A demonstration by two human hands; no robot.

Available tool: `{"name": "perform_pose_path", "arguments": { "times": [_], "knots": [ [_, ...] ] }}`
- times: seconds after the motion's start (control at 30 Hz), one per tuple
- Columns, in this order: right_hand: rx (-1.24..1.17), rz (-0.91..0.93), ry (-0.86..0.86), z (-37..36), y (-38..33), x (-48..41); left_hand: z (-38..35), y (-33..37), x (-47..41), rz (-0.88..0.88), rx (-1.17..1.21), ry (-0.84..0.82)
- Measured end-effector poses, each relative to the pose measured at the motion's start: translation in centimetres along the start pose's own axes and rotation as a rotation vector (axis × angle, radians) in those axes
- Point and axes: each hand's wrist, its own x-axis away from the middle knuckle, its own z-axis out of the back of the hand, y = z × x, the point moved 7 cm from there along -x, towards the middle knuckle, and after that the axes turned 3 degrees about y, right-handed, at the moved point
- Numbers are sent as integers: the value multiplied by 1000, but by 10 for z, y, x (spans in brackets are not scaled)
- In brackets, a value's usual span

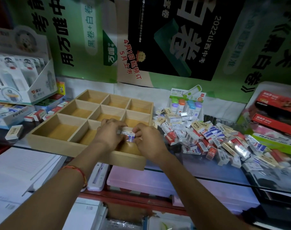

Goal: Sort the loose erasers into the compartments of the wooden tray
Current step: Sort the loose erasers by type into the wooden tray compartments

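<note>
Left hand (110, 133) and right hand (148, 141) both pinch a few blue-white erasers (128, 133) between them over the near-right compartment of the wooden tray (65, 143), loose eraser pile (212, 135) just right of it on the glass counter (207, 170).

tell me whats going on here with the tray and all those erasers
A person's left hand and right hand together grip a few blue-and-white erasers over the near row of the wooden tray. The compartments that show look empty. The pile of loose erasers lies on the counter just right of the tray, so the sorting looks barely begun.
</note>
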Motion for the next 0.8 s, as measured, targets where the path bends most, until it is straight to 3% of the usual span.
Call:
{"name": "perform_pose_path", "arguments": {
  "times": [0.13, 0.27, 0.4, 0.5, 0.63, 0.8],
  "knots": [
    [-145, 42, 213, 41, 38, 32, -3, 5, 0, 12, -57, 36],
    [2, -32, 414, 91, 108, 51, -14, 15, -3, 57, -86, 88],
    [57, -151, 263, 98, 151, 53, -18, 16, -10, 95, -119, 96],
    [187, -34, 173, 86, 143, 56, -17, 19, -8, 87, -146, 103],
    [328, 54, 183, 76, 136, 57, -15, 19, -2, 87, -133, 128],
    [307, 112, 185, 79, 133, 56, -16, 22, -5, 106, -152, 62]
  ]
}}
